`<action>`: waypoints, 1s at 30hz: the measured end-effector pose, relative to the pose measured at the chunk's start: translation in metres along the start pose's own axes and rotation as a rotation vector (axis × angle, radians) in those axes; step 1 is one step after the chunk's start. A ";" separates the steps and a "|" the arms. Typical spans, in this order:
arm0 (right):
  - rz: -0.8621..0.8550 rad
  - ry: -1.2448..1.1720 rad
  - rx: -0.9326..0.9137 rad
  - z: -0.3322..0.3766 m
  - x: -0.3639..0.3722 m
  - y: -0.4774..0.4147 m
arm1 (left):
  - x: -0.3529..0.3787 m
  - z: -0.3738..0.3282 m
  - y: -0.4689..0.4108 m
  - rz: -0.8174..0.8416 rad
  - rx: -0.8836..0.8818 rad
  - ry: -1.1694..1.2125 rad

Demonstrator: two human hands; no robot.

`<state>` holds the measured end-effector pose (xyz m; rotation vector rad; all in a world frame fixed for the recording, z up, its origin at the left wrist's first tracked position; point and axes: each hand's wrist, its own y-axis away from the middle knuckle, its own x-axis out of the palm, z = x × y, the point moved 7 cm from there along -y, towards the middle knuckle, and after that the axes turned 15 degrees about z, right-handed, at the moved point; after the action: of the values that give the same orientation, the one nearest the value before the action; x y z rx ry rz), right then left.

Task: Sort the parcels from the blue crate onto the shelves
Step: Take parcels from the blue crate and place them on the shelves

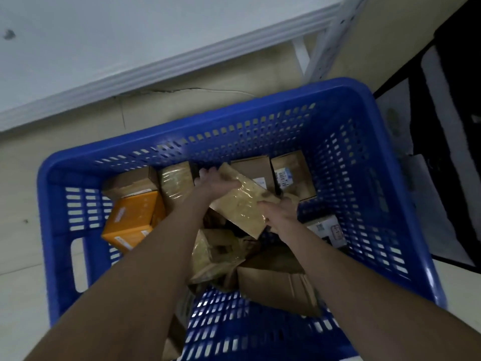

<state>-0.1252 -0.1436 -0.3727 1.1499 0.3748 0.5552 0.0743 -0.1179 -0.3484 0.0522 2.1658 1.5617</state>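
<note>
Inside the blue crate (234,114), left hand (216,181) and right hand (279,216) grip the taped parcel (240,204), fingers (205,173) curled round its ends, its length slanting far-left to near-right.

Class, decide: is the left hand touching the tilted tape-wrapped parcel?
Touching. The head view shows the left hand gripping the tape-wrapped parcel at its upper edge.

Both forearms showed bare skin along their whole visible length, from the lower corners of the frame to mid-frame. The left hand (214,182) and the right hand (280,217) were bare too, their fingers slightly blurred.
</note>
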 end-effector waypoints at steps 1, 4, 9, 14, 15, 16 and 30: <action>-0.024 -0.012 -0.012 0.001 -0.004 0.007 | 0.001 0.003 0.010 0.004 0.017 0.115; -0.086 -0.076 -0.041 0.016 -0.013 0.042 | -0.003 0.011 0.053 -0.033 0.057 0.453; -0.059 -0.189 -0.072 0.055 -0.005 0.131 | -0.031 0.013 0.150 -0.169 0.060 0.750; -0.031 -0.250 -0.019 0.104 0.015 0.235 | -0.102 -0.008 0.270 -0.367 0.115 0.792; -0.025 -0.319 -0.025 0.113 0.019 0.255 | -0.115 -0.011 0.293 -0.378 0.124 0.805; -0.013 -0.382 -0.041 0.123 0.023 0.276 | -0.128 -0.014 0.316 -0.383 0.134 0.823; 0.341 -0.655 -0.123 0.227 0.094 0.492 | -0.229 -0.019 0.539 -0.334 0.225 1.013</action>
<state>-0.0329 -0.1119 0.1689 1.2124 -0.4200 0.4560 0.1441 -0.0126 0.2235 -1.1961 2.8409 1.2495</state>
